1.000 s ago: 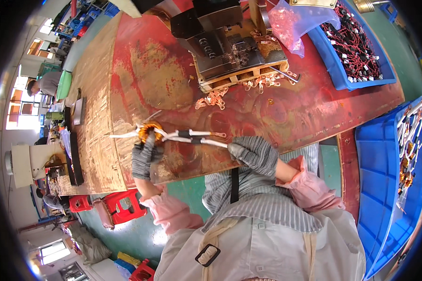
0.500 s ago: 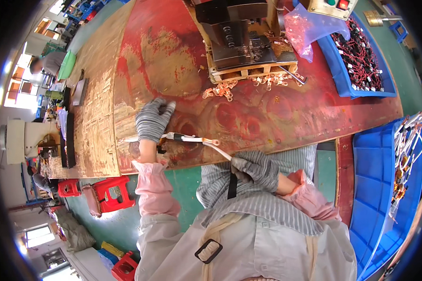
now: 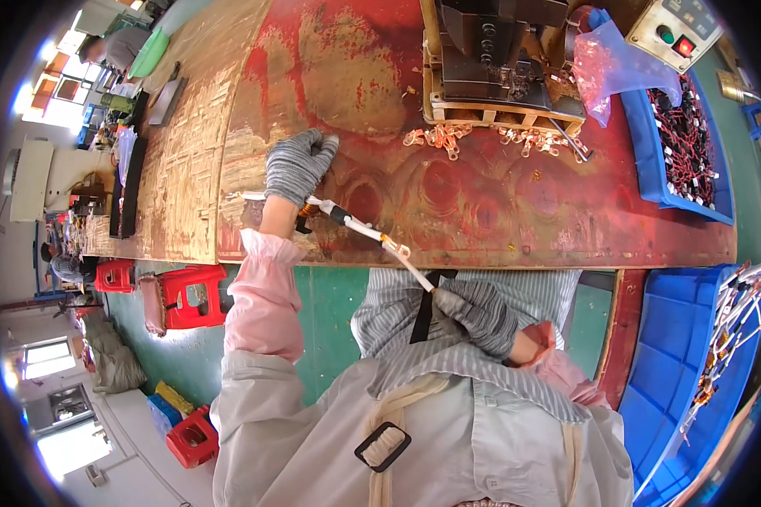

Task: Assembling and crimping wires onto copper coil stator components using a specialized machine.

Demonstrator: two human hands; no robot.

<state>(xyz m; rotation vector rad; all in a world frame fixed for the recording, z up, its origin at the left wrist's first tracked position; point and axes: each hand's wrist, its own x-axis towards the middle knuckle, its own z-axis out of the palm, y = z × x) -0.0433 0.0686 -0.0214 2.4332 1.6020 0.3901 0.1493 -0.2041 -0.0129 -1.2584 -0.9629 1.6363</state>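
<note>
My right hand (image 3: 480, 314), in a grey striped glove, is closed on the lower end of a white cable (image 3: 361, 227) at the table's near edge. The cable slants up to the left, with a copper ring terminal (image 3: 399, 248) along it and a black sleeve (image 3: 339, 215) nearer my left wrist. My left hand (image 3: 298, 166), gloved alike, lies over the table with fingers bent and the thumb apart. No object shows between them; the palm side is hidden. The cable passes beneath that wrist, and a white end sticks out on its left.
A dark metal press (image 3: 503, 59) stands on a wooden pallet at the back, with copper terminals (image 3: 438, 138) scattered before it. Right of it are a plastic bag (image 3: 613, 72), a blue tray (image 3: 651, 160) of red-black wires, and a control box (image 3: 675, 34). A blue bin (image 3: 672, 363) holds white cables.
The view has shifted, so the table and press appear farther right and higher. The cable now slopes more steeply toward my right hand, which still grips it. My left thumb and fingers look closer together.
</note>
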